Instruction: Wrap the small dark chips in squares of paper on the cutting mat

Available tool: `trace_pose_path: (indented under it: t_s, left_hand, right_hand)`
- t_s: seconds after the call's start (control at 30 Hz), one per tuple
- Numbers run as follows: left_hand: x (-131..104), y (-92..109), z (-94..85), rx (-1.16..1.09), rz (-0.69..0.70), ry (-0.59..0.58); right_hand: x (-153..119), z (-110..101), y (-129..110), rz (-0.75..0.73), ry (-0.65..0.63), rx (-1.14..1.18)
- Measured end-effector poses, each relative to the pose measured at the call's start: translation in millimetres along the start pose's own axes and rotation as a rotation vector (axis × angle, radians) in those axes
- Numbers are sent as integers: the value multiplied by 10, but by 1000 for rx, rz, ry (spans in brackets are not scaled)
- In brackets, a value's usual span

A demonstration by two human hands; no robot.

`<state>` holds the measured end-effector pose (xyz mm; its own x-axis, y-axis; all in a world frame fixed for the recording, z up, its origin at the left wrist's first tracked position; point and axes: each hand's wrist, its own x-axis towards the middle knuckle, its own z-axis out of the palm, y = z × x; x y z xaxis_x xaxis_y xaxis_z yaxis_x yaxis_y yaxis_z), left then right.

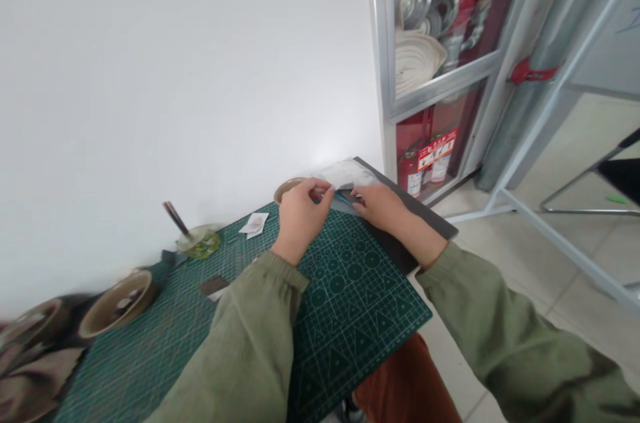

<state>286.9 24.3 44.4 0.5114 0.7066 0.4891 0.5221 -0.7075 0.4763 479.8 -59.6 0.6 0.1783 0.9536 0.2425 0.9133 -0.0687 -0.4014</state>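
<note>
At the far end of the green cutting mat (350,276), both my hands work close together. My left hand (301,215) has thumb and forefinger pinched together; whatever is in them is too small to tell. Opposite it, my right hand (384,210) has its fingers curled in, slightly blurred, and its grip is hard to make out. Just behind the hands lies a white crumpled packet (345,173). Between them a bluish strip (342,197) shows, partly hidden. A brown bowl (286,189) stands beside my left hand, against the wall.
Small white paper pieces (255,224) lie on the mat. Farther left are a glass jar (200,242) with thin sticks, a brown scrap (214,286), a tan bowl (119,306) and brown cloth (37,383). A fire-hose cabinet (387,76) stands at the right.
</note>
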Motion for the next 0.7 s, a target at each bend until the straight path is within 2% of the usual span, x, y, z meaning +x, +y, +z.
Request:
trace_pose_path:
  t_s: [0.2, 0.33, 0.7]
  left_hand:
    - [-70, -31, -11, -55, -10, 0]
    - [-96, -35, -27, -81, -16, -4]
    - [-36, 5, -67, -105, -7, 2]
  right_hand:
    - [199, 108, -72, 52, -39, -141]
    - [229, 87, -45, 34, -33, -182]
    - [231, 20, 71, -135, -88, -232]
